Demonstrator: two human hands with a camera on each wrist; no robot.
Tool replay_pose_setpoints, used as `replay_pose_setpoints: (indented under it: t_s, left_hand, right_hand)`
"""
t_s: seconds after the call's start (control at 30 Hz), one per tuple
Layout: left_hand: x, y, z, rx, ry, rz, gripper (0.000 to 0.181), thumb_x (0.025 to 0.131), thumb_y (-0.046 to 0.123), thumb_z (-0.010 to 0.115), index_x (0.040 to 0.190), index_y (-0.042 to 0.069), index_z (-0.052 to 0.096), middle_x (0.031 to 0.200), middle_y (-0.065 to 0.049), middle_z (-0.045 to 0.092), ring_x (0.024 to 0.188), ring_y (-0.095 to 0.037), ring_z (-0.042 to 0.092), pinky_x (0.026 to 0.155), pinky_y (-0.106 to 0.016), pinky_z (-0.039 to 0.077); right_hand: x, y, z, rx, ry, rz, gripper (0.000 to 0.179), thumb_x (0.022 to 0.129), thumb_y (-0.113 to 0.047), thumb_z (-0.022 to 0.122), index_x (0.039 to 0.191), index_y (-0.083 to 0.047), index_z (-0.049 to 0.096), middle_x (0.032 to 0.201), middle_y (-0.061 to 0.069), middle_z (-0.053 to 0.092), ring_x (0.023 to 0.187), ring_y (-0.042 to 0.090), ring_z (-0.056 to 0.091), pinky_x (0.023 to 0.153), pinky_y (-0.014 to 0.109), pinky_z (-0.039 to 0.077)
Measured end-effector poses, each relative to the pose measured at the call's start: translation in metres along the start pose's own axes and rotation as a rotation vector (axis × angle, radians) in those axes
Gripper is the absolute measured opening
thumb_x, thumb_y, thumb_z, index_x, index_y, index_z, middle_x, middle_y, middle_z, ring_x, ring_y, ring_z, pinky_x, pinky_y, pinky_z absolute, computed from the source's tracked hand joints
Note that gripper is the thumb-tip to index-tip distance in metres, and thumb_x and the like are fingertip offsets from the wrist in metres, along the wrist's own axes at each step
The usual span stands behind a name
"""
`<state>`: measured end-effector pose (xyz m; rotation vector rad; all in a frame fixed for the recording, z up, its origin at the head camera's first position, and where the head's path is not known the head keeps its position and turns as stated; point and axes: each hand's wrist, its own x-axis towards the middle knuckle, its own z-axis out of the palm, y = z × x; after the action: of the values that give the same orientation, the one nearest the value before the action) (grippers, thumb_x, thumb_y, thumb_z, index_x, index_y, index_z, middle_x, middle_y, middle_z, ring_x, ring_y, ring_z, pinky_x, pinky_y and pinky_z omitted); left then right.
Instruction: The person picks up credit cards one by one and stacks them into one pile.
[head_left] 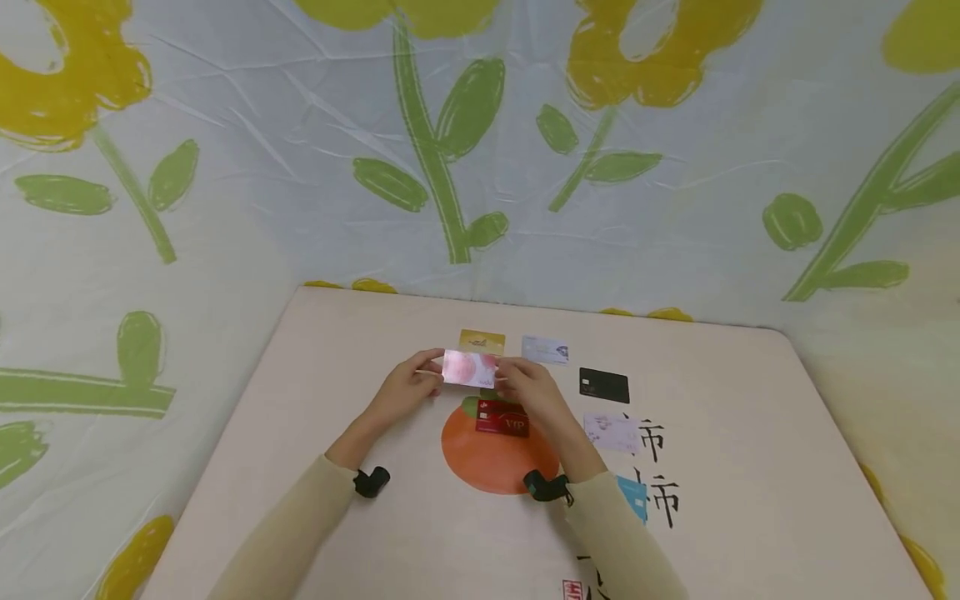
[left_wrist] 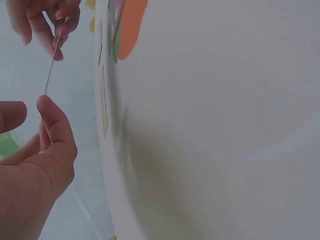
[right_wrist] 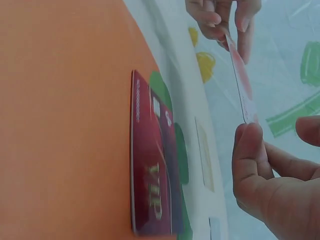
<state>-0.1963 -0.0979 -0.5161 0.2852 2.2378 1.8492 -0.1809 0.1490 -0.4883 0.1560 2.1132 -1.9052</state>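
Observation:
Both hands hold up a pink and white card [head_left: 469,369] by its short ends, above the table. The left hand [head_left: 405,387] pinches the left end; the right hand [head_left: 531,390] pinches the right end. In the left wrist view the card [left_wrist: 50,75] shows edge-on between the left hand [left_wrist: 45,155] and the other hand's fingers. Seen from the right wrist, the card [right_wrist: 241,80] stands tilted, its near end between the fingers of the right hand [right_wrist: 270,175]. A red VIP card [head_left: 502,418] lies below the hands on the orange persimmon print.
A gold card [head_left: 483,342] and a pale silver card [head_left: 545,350] lie at the back. To the right are a black card [head_left: 603,385], a pale pink card [head_left: 611,432] and a blue card [head_left: 633,497], partly behind the right sleeve. A flower-printed cloth [head_left: 480,167] rises behind the table.

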Motion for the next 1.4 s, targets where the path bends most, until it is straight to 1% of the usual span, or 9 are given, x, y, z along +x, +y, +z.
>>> replay_pose_setpoints:
  t_s: [0.17, 0.37, 0.5, 0.63, 0.83, 0.97, 1.13, 1.3, 1.4]
  left_hand:
    - [-0.006, 0.001, 0.011, 0.019, -0.026, -0.006, 0.049, 0.095, 0.000, 0.054, 0.144, 0.006, 0.051, 0.113, -0.014, 0.061, 0.084, -0.026, 0.066, 0.078, -0.033, 0.056]
    - [-0.013, 0.003, 0.021, 0.061, -0.045, -0.011, 0.047, 0.096, 0.003, 0.053, 0.143, 0.006, 0.053, 0.114, -0.011, 0.063, 0.088, -0.027, 0.067, 0.079, -0.029, 0.055]
    - [-0.017, 0.003, 0.026, 0.065, -0.073, -0.011, 0.047, 0.097, 0.005, 0.053, 0.143, 0.006, 0.053, 0.115, -0.010, 0.063, 0.090, -0.027, 0.067, 0.079, -0.030, 0.056]
    - [-0.019, 0.003, 0.031, 0.062, -0.095, -0.014, 0.047, 0.097, 0.005, 0.054, 0.143, 0.006, 0.053, 0.116, -0.011, 0.063, 0.092, -0.026, 0.067, 0.079, -0.032, 0.056]
    - [-0.021, -0.003, 0.040, 0.142, -0.115, 0.022, 0.045, 0.097, 0.008, 0.056, 0.142, 0.005, 0.054, 0.116, -0.008, 0.066, 0.099, -0.020, 0.067, 0.088, -0.037, 0.053]
    - [-0.021, -0.003, 0.044, 0.182, -0.128, 0.028, 0.044, 0.097, 0.008, 0.056, 0.141, 0.004, 0.055, 0.115, -0.006, 0.066, 0.098, -0.017, 0.066, 0.091, -0.038, 0.051]
    - [-0.023, 0.000, 0.048, 0.190, -0.152, 0.025, 0.044, 0.098, 0.009, 0.056, 0.142, 0.001, 0.053, 0.114, -0.006, 0.066, 0.099, -0.017, 0.065, 0.092, -0.038, 0.050]
    - [-0.024, 0.003, 0.051, 0.209, -0.199, 0.007, 0.045, 0.100, 0.012, 0.056, 0.143, 0.001, 0.052, 0.115, -0.005, 0.066, 0.101, -0.017, 0.064, 0.090, -0.037, 0.052]
    - [-0.023, 0.003, 0.053, 0.235, -0.216, 0.013, 0.043, 0.100, 0.011, 0.056, 0.142, 0.002, 0.053, 0.114, -0.004, 0.066, 0.103, -0.018, 0.064, 0.091, -0.038, 0.052]
  right_hand:
    - [-0.012, 0.002, -0.009, -0.030, 0.002, -0.034, 0.043, 0.104, -0.030, 0.054, 0.133, 0.002, 0.059, 0.120, 0.020, 0.061, 0.106, 0.031, 0.063, 0.093, 0.039, 0.053]
    - [-0.026, 0.006, -0.016, -0.058, 0.013, -0.059, 0.043, 0.105, -0.029, 0.052, 0.133, 0.002, 0.058, 0.117, 0.020, 0.063, 0.104, 0.033, 0.063, 0.092, 0.041, 0.053]
    - [-0.035, 0.008, -0.020, -0.068, 0.022, -0.059, 0.041, 0.105, -0.028, 0.053, 0.132, 0.001, 0.060, 0.116, 0.019, 0.064, 0.104, 0.033, 0.062, 0.095, 0.044, 0.052]
    - [-0.041, 0.011, -0.025, -0.066, 0.014, -0.061, 0.040, 0.104, -0.029, 0.054, 0.131, 0.000, 0.061, 0.117, 0.017, 0.065, 0.105, 0.033, 0.061, 0.097, 0.046, 0.050]
    - [-0.047, 0.018, -0.032, -0.073, -0.001, -0.080, 0.041, 0.104, -0.030, 0.054, 0.129, 0.002, 0.062, 0.118, 0.018, 0.064, 0.104, 0.034, 0.060, 0.095, 0.044, 0.051]
    - [-0.051, 0.023, -0.035, -0.055, -0.003, -0.060, 0.039, 0.104, -0.027, 0.054, 0.127, 0.004, 0.062, 0.117, 0.020, 0.064, 0.102, 0.037, 0.060, 0.093, 0.044, 0.052]
    - [-0.054, 0.027, -0.037, -0.032, 0.009, -0.043, 0.038, 0.105, -0.025, 0.054, 0.124, 0.007, 0.062, 0.112, 0.020, 0.064, 0.099, 0.036, 0.061, 0.090, 0.043, 0.053]
    - [-0.056, 0.031, -0.039, -0.063, 0.026, -0.017, 0.036, 0.105, -0.024, 0.053, 0.124, 0.005, 0.063, 0.107, 0.017, 0.065, 0.098, 0.034, 0.060, 0.088, 0.042, 0.053]
    - [-0.058, 0.032, -0.041, -0.084, 0.020, -0.008, 0.036, 0.106, -0.023, 0.051, 0.126, 0.004, 0.062, 0.109, 0.016, 0.066, 0.099, 0.034, 0.060, 0.089, 0.042, 0.052]
